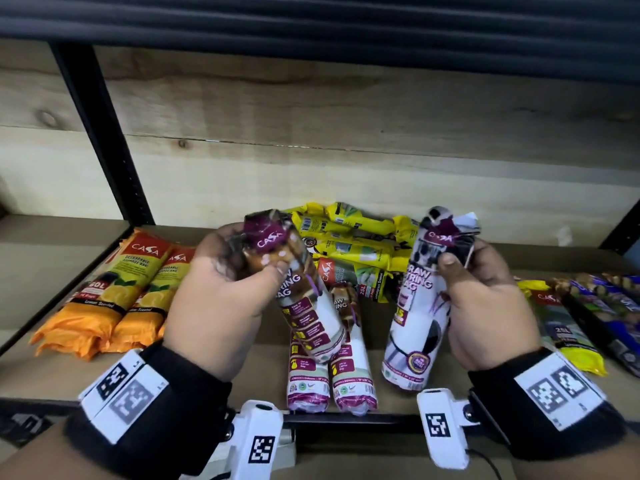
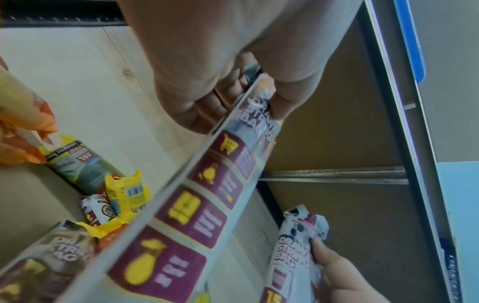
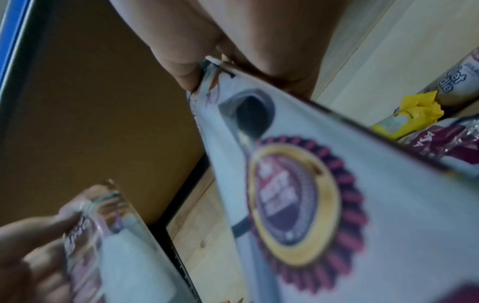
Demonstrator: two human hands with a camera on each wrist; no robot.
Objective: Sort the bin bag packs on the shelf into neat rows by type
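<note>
My left hand [image 1: 225, 282] grips the top of a maroon-and-white drawstring bag roll [image 1: 304, 299], held tilted above the shelf; the same roll [image 2: 197, 207] fills the left wrist view. My right hand [image 1: 481, 292] holds a second white drawstring roll [image 1: 415, 317] near its top, upright over the shelf [image 1: 377, 386], and this roll [image 3: 324, 184] looms large in the right wrist view. Two more maroon drawstring rolls [image 1: 329, 372] lie side by side at the front edge between my hands.
Orange lemon-scented packs [image 1: 114, 299] lie in a row at the left. Yellow packs [image 1: 353, 244] are piled at the back centre. Dark blue and yellow-tipped packs [image 1: 588, 317] lie at the right. A black upright post [image 1: 100, 133] stands at the back left.
</note>
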